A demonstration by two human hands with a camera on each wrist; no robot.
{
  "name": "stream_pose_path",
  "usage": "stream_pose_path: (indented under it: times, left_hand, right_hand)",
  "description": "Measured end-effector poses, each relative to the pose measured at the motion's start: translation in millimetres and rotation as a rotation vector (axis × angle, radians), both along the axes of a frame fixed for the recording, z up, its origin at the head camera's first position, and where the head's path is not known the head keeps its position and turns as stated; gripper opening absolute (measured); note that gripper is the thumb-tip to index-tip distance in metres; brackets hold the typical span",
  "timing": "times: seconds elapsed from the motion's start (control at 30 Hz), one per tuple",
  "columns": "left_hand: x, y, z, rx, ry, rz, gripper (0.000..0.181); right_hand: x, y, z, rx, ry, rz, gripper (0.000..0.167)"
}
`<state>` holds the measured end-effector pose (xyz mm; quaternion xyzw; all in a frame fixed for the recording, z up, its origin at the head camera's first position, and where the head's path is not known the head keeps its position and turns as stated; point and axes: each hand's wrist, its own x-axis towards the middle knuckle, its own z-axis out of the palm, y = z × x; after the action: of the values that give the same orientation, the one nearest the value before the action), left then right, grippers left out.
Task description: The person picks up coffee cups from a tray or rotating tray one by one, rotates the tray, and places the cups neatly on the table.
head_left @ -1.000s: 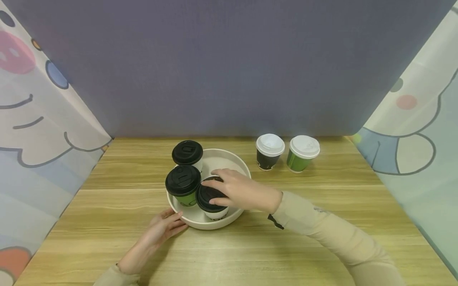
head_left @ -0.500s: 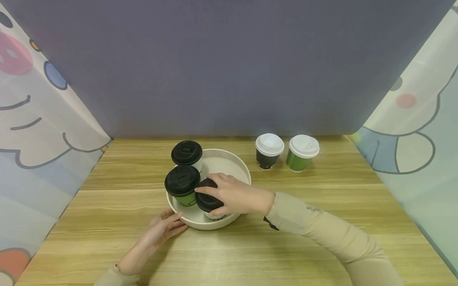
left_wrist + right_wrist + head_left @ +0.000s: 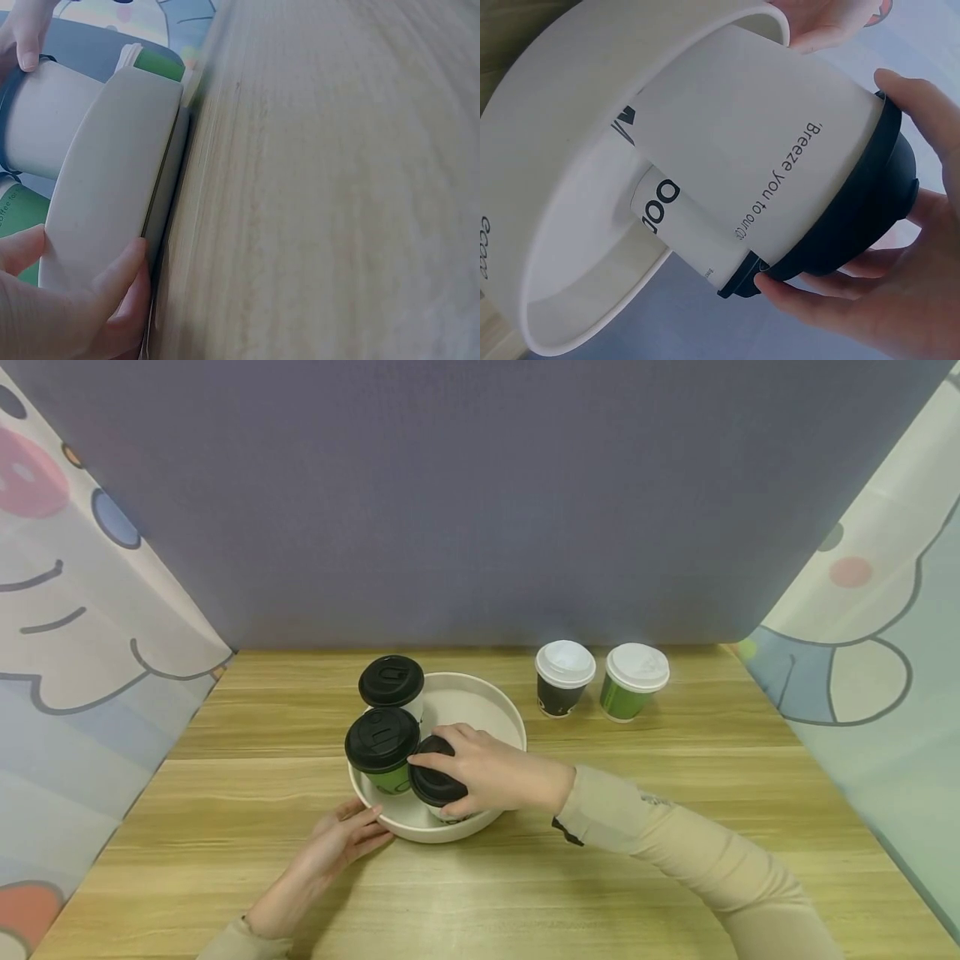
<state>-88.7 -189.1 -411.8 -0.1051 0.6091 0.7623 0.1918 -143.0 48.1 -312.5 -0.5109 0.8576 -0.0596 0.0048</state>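
In the head view a round white tray [image 3: 480,689] bears several paper coffee cups with black lids. My right hand [image 3: 491,770] grips the black lid of the white cup [image 3: 757,142] at the tray's front right, thumb on one side and fingers round the other. That cup stands inside the rim, close to a green cup [image 3: 386,752]. Behind the green one is another white cup [image 3: 392,685] with a black lid. My left hand [image 3: 341,835] holds the tray's front left edge; the left wrist view shows thumb at the rim and fingers against the outer wall.
Two smaller cups with white lids, a black one [image 3: 562,681] and a green one [image 3: 633,683], stand side by side to the tray's right, near the back. A grey panel [image 3: 480,510] rises behind the wooden table [image 3: 675,827]. Printed curtains hang at both sides.
My right hand has come down and slightly left onto the front white cup's lid, and its fingers have closed round it. The left hand and the tray stay in place.
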Motion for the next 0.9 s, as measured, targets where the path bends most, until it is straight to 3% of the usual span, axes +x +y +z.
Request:
stream_pose_path:
  times: [0.23, 0.9]
  left_hand:
    - [0.2, 0.7, 1.3, 0.001, -0.012, 0.020, 0.064]
    - [1.0, -0.2, 0.5, 0.019, -0.003, 0.005, 0.067]
  right_hand:
    - [-0.2, -1, -0.8, -0.026, 0.038, 0.007, 0.061]
    - [-2.6, 8, 13.5, -0.049, 0.001, -0.059, 0.064]
